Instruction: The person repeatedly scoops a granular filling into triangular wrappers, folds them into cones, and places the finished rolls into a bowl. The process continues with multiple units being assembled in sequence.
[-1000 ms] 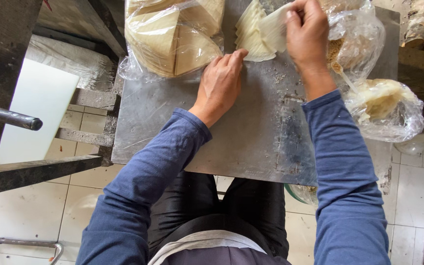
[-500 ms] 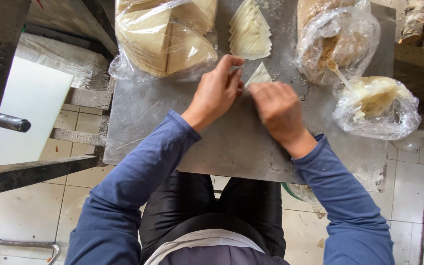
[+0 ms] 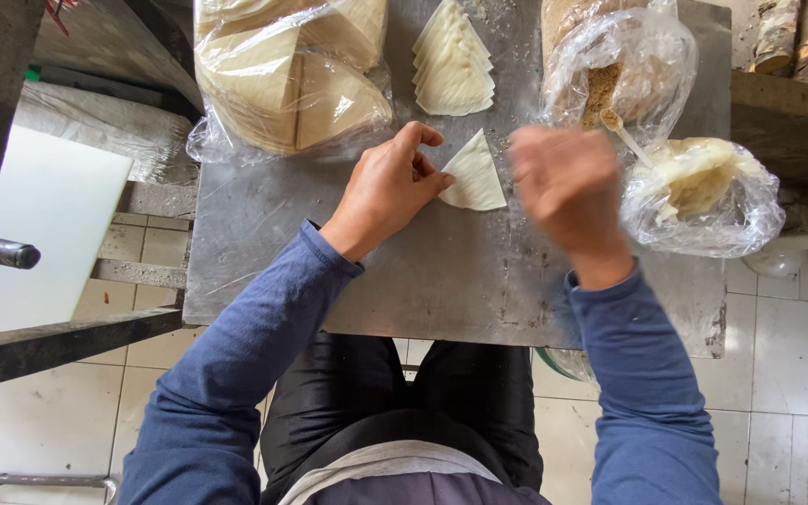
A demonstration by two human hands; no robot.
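Note:
A single cream wedge-shaped wrapper (image 3: 475, 175) lies flat on the grey metal table (image 3: 423, 271). My left hand (image 3: 387, 187) rests on the table with its fingertips touching the wrapper's left edge. My right hand (image 3: 568, 182) hovers to the right of the wrapper, blurred by motion, holding nothing I can make out. A stack of the same wedge wrappers (image 3: 454, 64) lies further back on the table.
A large plastic bag of wrappers (image 3: 287, 75) sits at the back left. Two clear bags stand at the right: one with brown crumbly filling and a spoon (image 3: 614, 79), one with pale yellow filling (image 3: 699, 192). A white board (image 3: 35, 224) lies left of the table.
My right hand took one wrapper from the stack, laid it on the table in front of my left hand, and now moves away to the right toward the bags.

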